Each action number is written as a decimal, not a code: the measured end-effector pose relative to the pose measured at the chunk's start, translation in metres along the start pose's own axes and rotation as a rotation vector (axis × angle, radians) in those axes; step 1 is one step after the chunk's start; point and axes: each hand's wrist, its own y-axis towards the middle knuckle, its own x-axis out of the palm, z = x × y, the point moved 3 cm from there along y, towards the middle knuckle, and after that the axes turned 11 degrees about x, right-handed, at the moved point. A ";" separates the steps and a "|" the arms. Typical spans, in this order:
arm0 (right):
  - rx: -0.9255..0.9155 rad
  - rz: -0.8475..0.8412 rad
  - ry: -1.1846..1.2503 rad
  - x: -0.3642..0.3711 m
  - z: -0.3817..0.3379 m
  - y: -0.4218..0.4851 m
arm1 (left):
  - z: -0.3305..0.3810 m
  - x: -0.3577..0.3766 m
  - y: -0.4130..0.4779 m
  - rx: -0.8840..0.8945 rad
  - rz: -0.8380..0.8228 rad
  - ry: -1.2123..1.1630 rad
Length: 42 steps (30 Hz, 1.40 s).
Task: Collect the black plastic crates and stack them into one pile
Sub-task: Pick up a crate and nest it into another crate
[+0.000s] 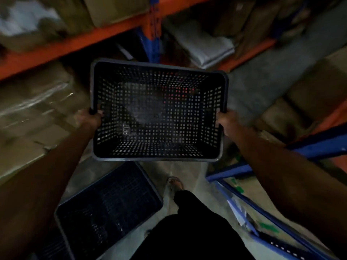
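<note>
No words or numbers can be read here. A small pale mark sits on the floor of the black crate (159, 109), but it is too blurry to read.

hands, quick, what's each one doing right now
Left hand: closed on the left rim of the black crate, holding it up.
Right hand: closed on the crate's right rim, holding it too.

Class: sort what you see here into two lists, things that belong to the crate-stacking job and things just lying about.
Part of the job:
held black crate
left hand
right hand
second crate on the floor

Just lying about:
cardboard boxes
orange shelf beam
blue rack frame
</note>
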 end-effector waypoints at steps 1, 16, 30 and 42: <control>-0.038 -0.010 -0.018 0.006 -0.006 -0.016 | -0.007 -0.023 -0.016 -0.009 0.052 0.011; -0.222 -0.234 -0.408 0.174 0.064 -0.201 | -0.178 -0.186 -0.303 -0.404 0.427 0.089; -0.423 -0.194 -0.779 0.261 0.118 -0.215 | -0.303 -0.163 -0.343 -0.521 0.401 0.054; -0.424 -0.353 -0.891 0.256 0.156 -0.214 | -0.344 -0.135 -0.366 -0.537 0.324 0.082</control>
